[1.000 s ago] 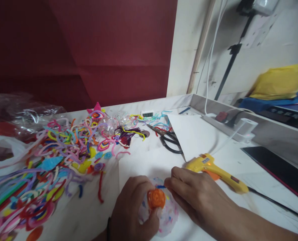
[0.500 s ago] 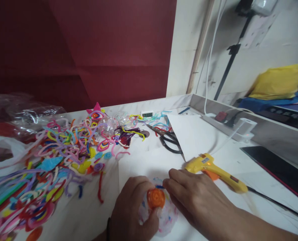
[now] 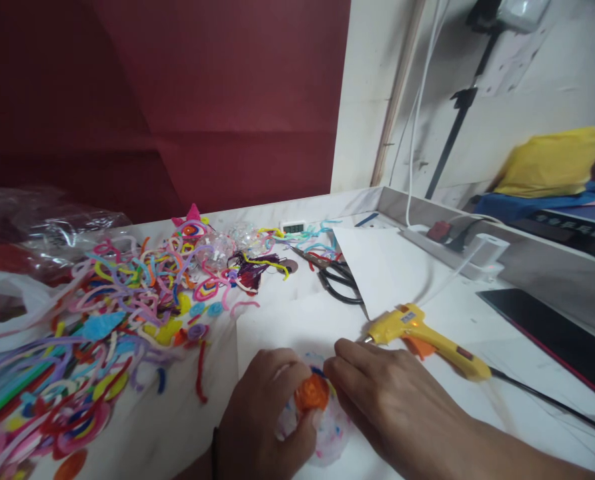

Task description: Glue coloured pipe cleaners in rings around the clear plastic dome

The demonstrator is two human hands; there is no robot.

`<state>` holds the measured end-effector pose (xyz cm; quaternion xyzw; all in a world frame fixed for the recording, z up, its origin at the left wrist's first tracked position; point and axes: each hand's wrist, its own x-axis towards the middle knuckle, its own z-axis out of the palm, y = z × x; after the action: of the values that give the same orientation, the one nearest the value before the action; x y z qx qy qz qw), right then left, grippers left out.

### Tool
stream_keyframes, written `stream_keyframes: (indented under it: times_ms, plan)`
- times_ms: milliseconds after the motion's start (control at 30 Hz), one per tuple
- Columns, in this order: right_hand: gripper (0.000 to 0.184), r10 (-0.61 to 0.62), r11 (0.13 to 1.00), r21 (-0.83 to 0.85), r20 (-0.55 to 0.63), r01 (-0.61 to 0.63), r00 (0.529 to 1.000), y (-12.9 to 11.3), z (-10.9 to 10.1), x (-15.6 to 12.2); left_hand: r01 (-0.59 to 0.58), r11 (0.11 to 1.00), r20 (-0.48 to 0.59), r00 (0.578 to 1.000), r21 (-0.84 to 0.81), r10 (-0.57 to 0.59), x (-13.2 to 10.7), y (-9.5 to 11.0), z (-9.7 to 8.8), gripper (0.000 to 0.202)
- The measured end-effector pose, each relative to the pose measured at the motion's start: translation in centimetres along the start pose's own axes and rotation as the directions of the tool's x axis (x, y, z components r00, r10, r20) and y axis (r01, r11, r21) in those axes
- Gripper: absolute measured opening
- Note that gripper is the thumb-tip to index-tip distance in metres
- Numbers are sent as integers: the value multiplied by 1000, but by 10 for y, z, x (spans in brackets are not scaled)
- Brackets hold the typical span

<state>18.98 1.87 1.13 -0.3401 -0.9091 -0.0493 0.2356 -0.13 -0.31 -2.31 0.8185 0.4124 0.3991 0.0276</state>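
Note:
My left hand (image 3: 265,417) is closed round an orange coiled disc (image 3: 311,393), thumb at its lower edge and fingers at its upper left. The disc looks like a wound pipe cleaner. Beneath it lies a rounded, whitish, see-through piece (image 3: 330,443) speckled with pink and blue, resting on white paper (image 3: 262,327). My right hand (image 3: 385,393) is pinched at the upper right of the disc, beside a short dark blue strip (image 3: 318,371). Its fingertips are partly hidden, and what they hold, if anything, cannot be made out.
A yellow hot glue gun (image 3: 427,340) lies just beyond my right hand. Black-handled scissors (image 3: 340,283) lie behind it. A heap of coloured pipe cleaners (image 3: 142,280) covers the left side. At the right are a dark phone (image 3: 552,340) and a white power strip (image 3: 477,267).
The orange disc appears slightly tilted compared with before, still in my left hand. My right hand has shifted very little. The view has moved slightly.

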Motion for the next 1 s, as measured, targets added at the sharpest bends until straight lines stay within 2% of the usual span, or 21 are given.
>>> stream_keyframes:
  times_ms: [267, 400, 567, 700, 833, 900, 1000]
  plan:
    - [20, 115, 973, 192, 72, -127, 991, -5, 1, -7, -11, 1000, 10, 1000, -5, 11, 3, 1, -2, 25]
    - [24, 144, 959, 233, 79, -158, 986, -10, 4, -12, -20, 1000, 7, 1000, 9, 20, 2, 0, -1, 24]
    - [17, 129, 971, 199, 9, -128, 992, -18, 9, -17, -13, 1000, 4, 1000, 7, 13, 0, 0, -2, 24]
    - [16, 107, 989, 110, -69, -99, 992, -24, 15, -20, -13, 1000, 18, 1000, -1, 13, 3, 1, -4, 26]
    - [14, 83, 996, 40, -88, -80, 993, -27, 21, -26, -10, 1000, 21, 1000, -16, 11, 3, 1, -8, 40]
    - [16, 62, 998, 1, -118, -62, 991, -28, 24, -29, -8, 1000, 64, 998, -26, 10, 1, -1, -12, 49]
    - [30, 39, 999, -32, -146, -44, 989, -29, 26, -33, -63, 993, 192, 978, -100, 81, 0, -10, -20, 55]
